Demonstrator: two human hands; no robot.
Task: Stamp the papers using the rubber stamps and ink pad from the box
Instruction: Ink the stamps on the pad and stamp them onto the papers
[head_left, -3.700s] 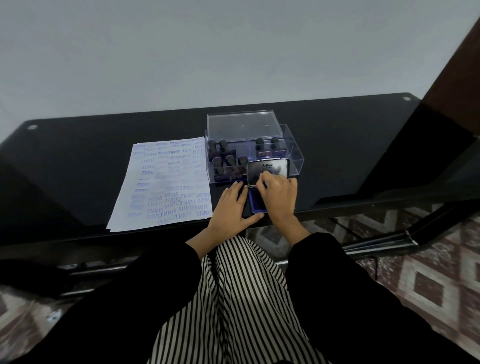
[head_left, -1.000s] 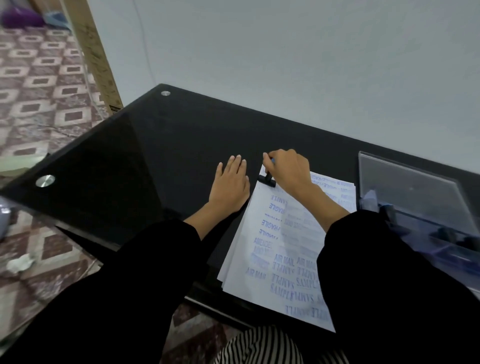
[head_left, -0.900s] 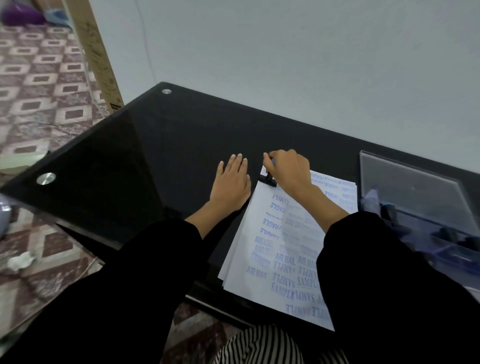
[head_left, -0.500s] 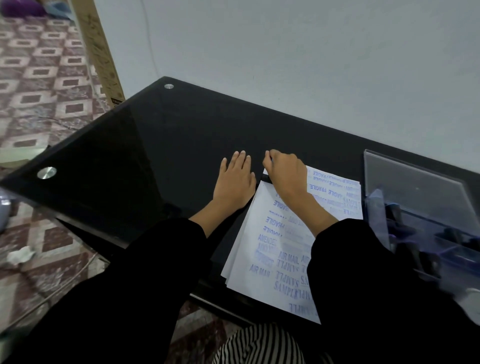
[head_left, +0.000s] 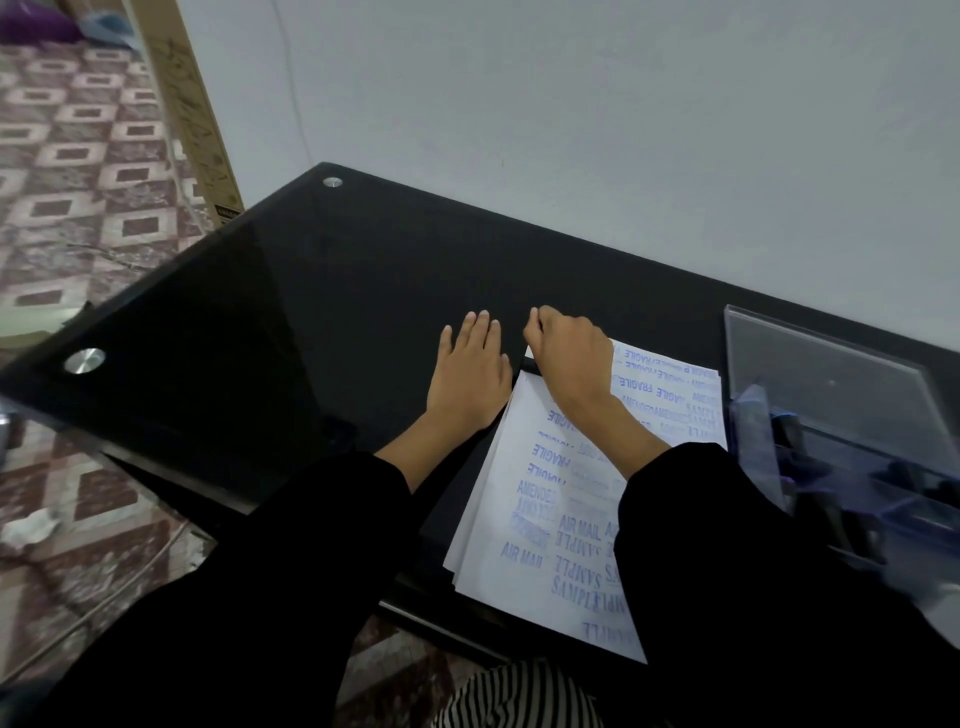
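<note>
Head view. The papers (head_left: 498, 499) lie stacked on the black glass table (head_left: 311, 312), the top sheet covered in blue imprints reading "AIR MAIL", "SAMPLE", "FRAGILE" and "AMENDED", several of them upside down to the camera. The right hand (head_left: 569, 358) rests on the far left corner of the stack, its grip curled down and clamped on a rubber stamp (head_left: 528, 366), of which only a dark sliver shows under the fingers. The left hand (head_left: 470, 374) lies flat on the table just beside the stack, fingers straight and together, holding nothing.

Compared with 3.7 s ago, both hands have left the ink pad in front of the box and moved to the papers. A second ago the stamp's black base was more exposed.

At the right edge stands the clear plastic box (head_left: 883, 483), blurred, with dark stamp handles inside and its lid (head_left: 821, 384) raised. The ink pad cannot be made out. Black sleeves hide the near right part of the sheet. Round metal fittings (head_left: 84, 360) mark the table corners; patterned floor tiles (head_left: 78, 156) lie to the left.
</note>
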